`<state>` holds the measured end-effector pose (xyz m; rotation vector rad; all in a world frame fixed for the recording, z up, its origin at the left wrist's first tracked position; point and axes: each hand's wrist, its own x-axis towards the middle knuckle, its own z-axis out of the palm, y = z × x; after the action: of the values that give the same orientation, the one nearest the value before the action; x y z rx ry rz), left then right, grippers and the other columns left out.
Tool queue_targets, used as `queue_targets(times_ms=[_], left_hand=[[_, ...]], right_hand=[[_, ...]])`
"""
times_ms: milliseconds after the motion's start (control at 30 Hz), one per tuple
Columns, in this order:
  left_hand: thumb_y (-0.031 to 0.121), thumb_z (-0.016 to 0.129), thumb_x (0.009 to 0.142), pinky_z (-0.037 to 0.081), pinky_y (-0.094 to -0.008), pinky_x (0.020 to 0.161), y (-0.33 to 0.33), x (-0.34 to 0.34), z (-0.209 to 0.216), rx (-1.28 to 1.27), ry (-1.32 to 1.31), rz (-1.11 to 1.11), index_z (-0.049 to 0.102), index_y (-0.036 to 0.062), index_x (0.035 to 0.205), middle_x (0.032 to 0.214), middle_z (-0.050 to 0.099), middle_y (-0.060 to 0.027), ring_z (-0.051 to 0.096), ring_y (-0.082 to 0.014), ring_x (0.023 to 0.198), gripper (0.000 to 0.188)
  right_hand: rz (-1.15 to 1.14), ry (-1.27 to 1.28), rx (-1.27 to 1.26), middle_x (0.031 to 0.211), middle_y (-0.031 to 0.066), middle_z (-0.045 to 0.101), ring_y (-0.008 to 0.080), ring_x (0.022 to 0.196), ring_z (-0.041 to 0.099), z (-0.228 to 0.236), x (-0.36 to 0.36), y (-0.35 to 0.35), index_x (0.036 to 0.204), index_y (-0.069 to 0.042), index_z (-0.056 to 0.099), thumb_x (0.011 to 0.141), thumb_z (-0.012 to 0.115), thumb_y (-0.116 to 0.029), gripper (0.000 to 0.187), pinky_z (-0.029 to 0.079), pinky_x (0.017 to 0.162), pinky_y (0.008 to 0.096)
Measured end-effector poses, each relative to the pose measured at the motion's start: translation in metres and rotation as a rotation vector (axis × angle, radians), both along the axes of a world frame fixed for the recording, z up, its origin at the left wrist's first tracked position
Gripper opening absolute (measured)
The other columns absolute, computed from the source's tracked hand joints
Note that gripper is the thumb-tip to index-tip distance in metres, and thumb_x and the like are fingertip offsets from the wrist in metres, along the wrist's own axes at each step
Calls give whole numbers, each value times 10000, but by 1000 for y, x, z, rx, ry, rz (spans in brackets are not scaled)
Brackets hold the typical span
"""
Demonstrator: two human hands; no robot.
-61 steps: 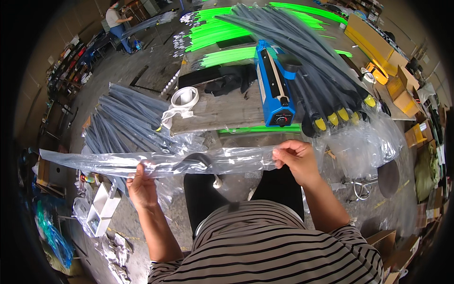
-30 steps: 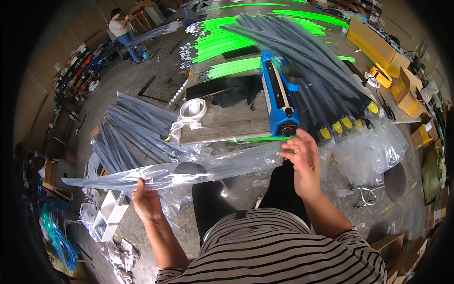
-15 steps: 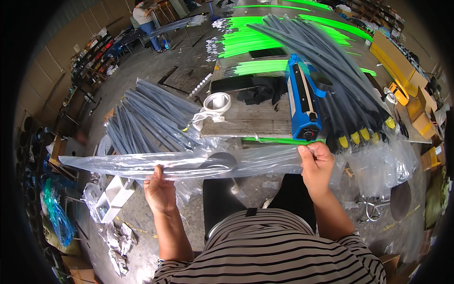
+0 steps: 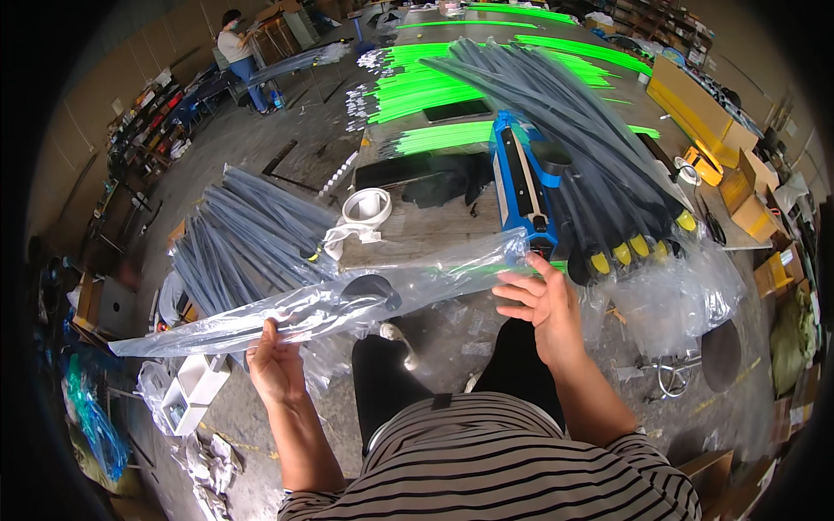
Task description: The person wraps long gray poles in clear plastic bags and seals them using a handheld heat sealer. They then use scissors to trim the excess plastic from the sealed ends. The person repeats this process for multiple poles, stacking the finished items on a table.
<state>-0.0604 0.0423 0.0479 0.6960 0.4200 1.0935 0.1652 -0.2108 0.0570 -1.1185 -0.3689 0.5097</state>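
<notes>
My left hand point(image 4: 276, 369) pinches a long clear plastic sleeve point(image 4: 439, 276) near its middle-left, thumb on top. A dark rounded shape point(image 4: 372, 291) shows at the sleeve's middle; whether it lies inside or behind is unclear. The sleeve slants up to the right, its right end in front of a blue impulse sealer point(image 4: 519, 178). Just below that end my right hand point(image 4: 546, 304) is open, fingers spread, with a fingertip at or near the plastic. Bundles of grey sleeved rods point(image 4: 252, 234) lie to the left, beyond the sleeve.
On the table point(image 4: 417, 246) are a white tape roll point(image 4: 367, 207), black cloth point(image 4: 447, 180), bright green rods point(image 4: 430, 95) and more wrapped rods with yellow ends point(image 4: 599, 130). Cardboard boxes point(image 4: 695, 108) line the right. A white box point(image 4: 195, 395) stands lower left. A person point(image 4: 236, 52) stands far left.
My right hand has loosened its pinch and spread its fingers. The sleeve has tilted, its left end lower and right end higher. The view has shifted slightly.
</notes>
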Motion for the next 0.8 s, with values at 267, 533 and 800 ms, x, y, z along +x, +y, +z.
queue_targets(times_ms=[267, 533, 800], left_hand=[[36, 524, 796, 501, -291, 658, -14, 23, 8, 15, 75, -42, 582, -32, 862, 776, 609, -68, 579, -127, 677, 111], [54, 549, 789, 535, -308, 614, -14, 85, 15, -13, 134, -172, 574, -9, 881, 835, 614, -89, 617, -193, 744, 114], [65, 573, 782, 530, -295, 602, -1, 184, 8, -98, 163, -278, 572, 12, 898, 841, 613, -87, 613, -180, 730, 128]], right_hand=[[-208, -121, -230, 533, 24, 507, 94, 439, 443, 21, 24, 9, 679, -4, 559, 797, 590, -189, 221, 379, 423, 249], [-668, -946, -591, 526, 137, 489, 253, 450, 472, 29, 56, -15, 697, 8, 543, 806, 548, -151, 193, 375, 450, 309], [-776, -1095, -954, 591, 210, 533, 391, 576, 532, 42, 122, -19, 697, -6, 512, 810, 531, -210, 234, 416, 510, 430]])
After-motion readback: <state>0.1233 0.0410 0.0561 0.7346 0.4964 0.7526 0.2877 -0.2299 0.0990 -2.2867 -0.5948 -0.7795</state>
